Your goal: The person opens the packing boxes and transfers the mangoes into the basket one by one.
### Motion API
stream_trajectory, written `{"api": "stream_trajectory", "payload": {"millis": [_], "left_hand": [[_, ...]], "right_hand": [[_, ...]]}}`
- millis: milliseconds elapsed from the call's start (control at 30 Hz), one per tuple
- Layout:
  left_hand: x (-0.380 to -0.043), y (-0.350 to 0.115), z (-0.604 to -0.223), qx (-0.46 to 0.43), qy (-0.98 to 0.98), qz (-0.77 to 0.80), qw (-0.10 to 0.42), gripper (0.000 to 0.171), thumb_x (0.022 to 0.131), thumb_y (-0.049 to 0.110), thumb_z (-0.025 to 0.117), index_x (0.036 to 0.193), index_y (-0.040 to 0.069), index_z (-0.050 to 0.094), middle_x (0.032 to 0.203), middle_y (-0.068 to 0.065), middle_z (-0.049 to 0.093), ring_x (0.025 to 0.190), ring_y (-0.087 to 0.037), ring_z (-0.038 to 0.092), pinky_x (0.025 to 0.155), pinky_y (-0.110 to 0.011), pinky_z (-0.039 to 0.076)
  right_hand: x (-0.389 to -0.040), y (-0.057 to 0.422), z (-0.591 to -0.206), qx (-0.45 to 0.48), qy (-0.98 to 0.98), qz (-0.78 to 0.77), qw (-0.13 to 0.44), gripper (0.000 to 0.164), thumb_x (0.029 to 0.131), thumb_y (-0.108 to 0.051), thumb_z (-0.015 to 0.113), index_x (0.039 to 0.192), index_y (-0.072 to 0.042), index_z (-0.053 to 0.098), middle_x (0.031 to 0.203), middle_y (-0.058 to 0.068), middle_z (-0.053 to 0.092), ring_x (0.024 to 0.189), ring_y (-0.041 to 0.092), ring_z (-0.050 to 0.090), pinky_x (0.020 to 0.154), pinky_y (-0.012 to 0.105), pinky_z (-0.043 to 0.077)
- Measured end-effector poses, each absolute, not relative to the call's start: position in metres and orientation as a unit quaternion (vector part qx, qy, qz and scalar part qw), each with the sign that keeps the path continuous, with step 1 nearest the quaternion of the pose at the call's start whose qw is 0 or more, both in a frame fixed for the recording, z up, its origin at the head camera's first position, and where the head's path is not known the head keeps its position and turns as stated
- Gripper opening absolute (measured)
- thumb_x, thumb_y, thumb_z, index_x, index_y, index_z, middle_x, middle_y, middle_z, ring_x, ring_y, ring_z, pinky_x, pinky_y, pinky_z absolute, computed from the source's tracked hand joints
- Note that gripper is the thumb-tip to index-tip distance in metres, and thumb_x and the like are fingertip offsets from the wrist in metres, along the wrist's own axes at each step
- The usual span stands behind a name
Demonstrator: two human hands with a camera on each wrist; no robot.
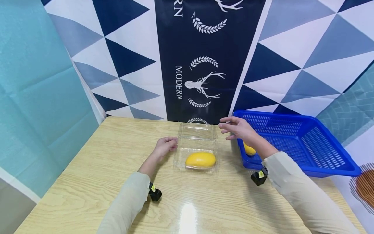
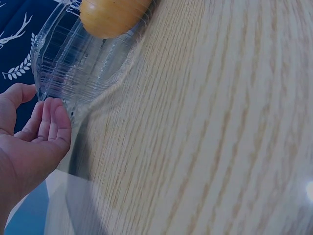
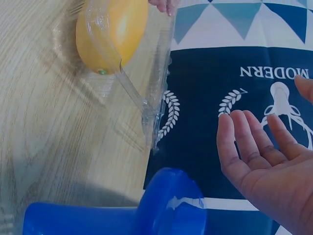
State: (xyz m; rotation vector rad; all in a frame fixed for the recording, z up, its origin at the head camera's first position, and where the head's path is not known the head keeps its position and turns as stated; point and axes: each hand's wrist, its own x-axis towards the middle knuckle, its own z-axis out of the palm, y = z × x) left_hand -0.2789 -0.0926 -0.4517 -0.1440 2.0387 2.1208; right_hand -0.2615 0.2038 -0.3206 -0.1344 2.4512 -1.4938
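Observation:
A clear plastic clamshell box [image 1: 196, 144] lies on the wooden table with its lid [image 1: 197, 130] raised at the back. Inside its base rests a smooth yellow oval fruit [image 1: 201, 159], which has a small green spot at one end in the right wrist view. At the box's left side, my left hand [image 1: 166, 146] pinches the rim between thumb and fingertips, as the left wrist view shows [image 2: 41, 132]. My right hand [image 1: 235, 128] is raised right of the lid, near the basket's back left corner. Its fingers are spread and gently bent, with nothing held.
A blue perforated basket [image 1: 317, 130] stands at the right. Another yellow fruit [image 1: 249, 149] sits in its left end, partly hidden by my right forearm. Patterned cloth [image 1: 131, 65] hangs behind the table [image 1: 96, 169], and teal cloth [image 1: 38, 97] hangs at the left.

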Motion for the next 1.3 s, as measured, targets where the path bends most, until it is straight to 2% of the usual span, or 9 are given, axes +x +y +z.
{"api": "stream_trajectory", "payload": {"millis": [167,367,433,600,700,867,1100,1300], "left_hand": [[-0.280,-0.093,-0.452,-0.049,0.691,0.714,0.099,0.033,0.090,0.006,0.056,0.120,-0.007,0.057,0.119,-0.024,0.058,0.098,-0.026,0.061,0.081,-0.027,0.055],[-0.280,-0.093,-0.452,-0.046,0.692,0.713,0.099,0.032,0.090,0.006,0.056,0.119,-0.007,0.057,0.119,-0.025,0.058,0.095,-0.023,0.061,0.079,-0.025,0.055],[-0.280,-0.093,-0.452,-0.045,0.692,0.714,0.097,0.032,0.090,0.005,0.056,0.119,-0.008,0.057,0.119,-0.024,0.058,0.095,-0.023,0.061,0.080,-0.025,0.055],[-0.280,-0.093,-0.453,-0.047,0.691,0.716,0.093,0.032,0.089,0.005,0.056,0.119,-0.008,0.057,0.118,-0.024,0.059,0.094,-0.023,0.061,0.081,-0.026,0.055],[-0.279,-0.092,-0.453,-0.051,0.691,0.715,0.094,0.032,0.089,0.006,0.057,0.119,-0.007,0.058,0.118,-0.024,0.059,0.093,-0.021,0.062,0.081,-0.027,0.055],[-0.279,-0.092,-0.452,-0.054,0.691,0.714,0.095,0.032,0.090,0.007,0.057,0.118,-0.007,0.058,0.118,-0.022,0.059,0.092,-0.020,0.062,0.081,-0.026,0.055],[-0.279,-0.092,-0.452,-0.056,0.688,0.718,0.093,0.030,0.089,0.006,0.057,0.117,-0.006,0.059,0.116,-0.021,0.061,0.090,-0.019,0.062,0.079,-0.025,0.055],[-0.278,-0.091,-0.451,-0.054,0.691,0.714,0.093,0.031,0.089,0.007,0.057,0.118,-0.006,0.058,0.117,-0.023,0.059,0.089,-0.018,0.061,0.085,-0.030,0.054]], "right_hand": [[-0.261,0.201,-0.321,-0.044,0.841,-0.522,0.139,0.061,0.088,-0.041,0.062,0.135,-0.007,0.045,0.134,0.020,0.051,0.115,0.033,0.055,0.080,0.033,0.058],[-0.263,0.197,-0.324,-0.040,0.837,-0.527,0.139,0.054,0.089,-0.035,0.062,0.133,-0.007,0.047,0.132,0.019,0.053,0.100,0.017,0.062,0.079,0.034,0.058],[-0.264,0.196,-0.326,-0.040,0.838,-0.526,0.140,0.053,0.090,-0.034,0.062,0.133,-0.007,0.047,0.132,0.019,0.053,0.101,0.019,0.061,0.079,0.034,0.058],[-0.264,0.193,-0.330,-0.044,0.832,-0.532,0.151,0.058,0.088,-0.037,0.063,0.134,-0.006,0.045,0.134,0.020,0.051,0.115,0.034,0.054,0.079,0.035,0.058],[-0.264,0.192,-0.331,-0.047,0.830,-0.533,0.159,0.062,0.087,-0.039,0.064,0.135,-0.006,0.044,0.135,0.020,0.050,0.118,0.035,0.053,0.080,0.035,0.058],[-0.265,0.191,-0.335,-0.056,0.835,-0.525,0.158,0.059,0.088,-0.038,0.063,0.134,-0.006,0.045,0.133,0.020,0.052,0.115,0.032,0.055,0.080,0.035,0.058],[-0.265,0.188,-0.342,-0.059,0.839,-0.518,0.157,0.050,0.089,-0.034,0.063,0.130,-0.008,0.050,0.126,0.017,0.058,0.102,0.019,0.062,0.077,0.034,0.058],[-0.265,0.186,-0.345,-0.071,0.842,-0.511,0.158,0.054,0.087,-0.038,0.064,0.130,-0.007,0.051,0.126,0.018,0.058,0.099,0.018,0.063,0.078,0.036,0.058]]}}
